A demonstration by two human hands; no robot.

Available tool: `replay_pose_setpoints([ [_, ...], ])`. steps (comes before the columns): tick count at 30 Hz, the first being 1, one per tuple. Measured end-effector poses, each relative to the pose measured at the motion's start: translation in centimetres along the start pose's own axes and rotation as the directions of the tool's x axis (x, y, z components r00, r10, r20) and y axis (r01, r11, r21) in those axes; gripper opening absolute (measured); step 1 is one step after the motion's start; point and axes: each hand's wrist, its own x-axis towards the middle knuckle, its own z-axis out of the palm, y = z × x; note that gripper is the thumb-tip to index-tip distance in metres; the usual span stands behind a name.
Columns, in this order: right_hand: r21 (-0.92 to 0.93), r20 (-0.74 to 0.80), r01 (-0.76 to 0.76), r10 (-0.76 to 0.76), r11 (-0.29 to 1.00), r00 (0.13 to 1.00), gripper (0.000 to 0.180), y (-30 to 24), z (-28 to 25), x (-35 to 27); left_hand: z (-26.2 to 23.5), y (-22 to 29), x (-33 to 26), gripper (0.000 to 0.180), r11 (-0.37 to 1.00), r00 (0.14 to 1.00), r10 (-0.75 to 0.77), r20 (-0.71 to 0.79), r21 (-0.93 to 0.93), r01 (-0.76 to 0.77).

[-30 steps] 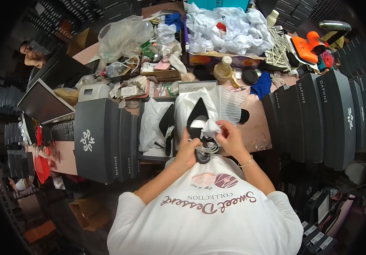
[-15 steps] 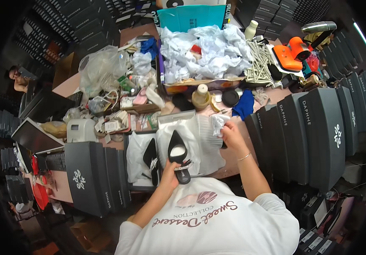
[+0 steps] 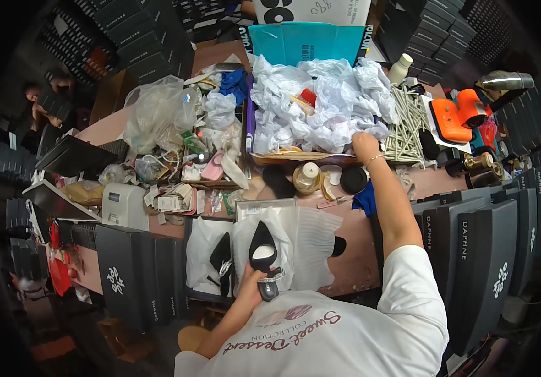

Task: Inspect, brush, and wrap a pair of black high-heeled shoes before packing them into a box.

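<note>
My left hand is closed around the heel end of a black pointed shoe. The shoe has a glittery strap and a white pad inside, and its toe points away from me. Its mate, another black shoe, lies on white tissue in the open shoebox. My right hand reaches to the near right edge of a large carton heaped with crumpled white paper. Its fingers bend down against the paper, their tips hidden; whether they hold any cannot be made out.
Rows of dark shoeboxes stand at the right, and more shoeboxes at the left. A squat bottle and a round black tin sit before the carton. Pale sticks and an orange device lie right of it.
My right hand has moved away from me to the carton; the crumpled white paper it held is no longer distinguishable. My left hand still grips the shoe. The view has shifted.
</note>
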Motion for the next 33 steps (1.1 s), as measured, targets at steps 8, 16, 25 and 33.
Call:
replay_pose_setpoints([
  [8, 0.230, -0.279, -0.043, 0.108, 0.972, 0.954, 0.015, -3.0, -6.2, -6.4, 1.7, 1.4, -2.1, 0.049, 0.997, 0.997, 0.070, 0.018, -0.038, -0.070],
  [16, 0.972, 0.194, -0.233, -0.413, -0.044, 0.890, 0.073, -24.3, -8.2, -25.5, 3.6, 1.8, -4.8, 0.057, 0.984, 0.980, 0.166, 0.108, 0.041, -0.172],
  [25, 0.611, 0.413, -0.480, -0.264, -0.629, 0.872, 0.052, -27.8, -9.0, -29.9, -11.2, 4.1, -2.7, 0.070, -0.211, 0.593, 0.734, 0.330, 0.941, -0.263],
  [33, 0.395, 0.331, -0.409, -0.287, -0.823, 0.899, 0.050, -27.8, -8.7, -31.7, -14.4, 7.9, -3.3, 0.024, 0.796, 0.893, 0.443, -0.077, 0.492, -0.352],
])
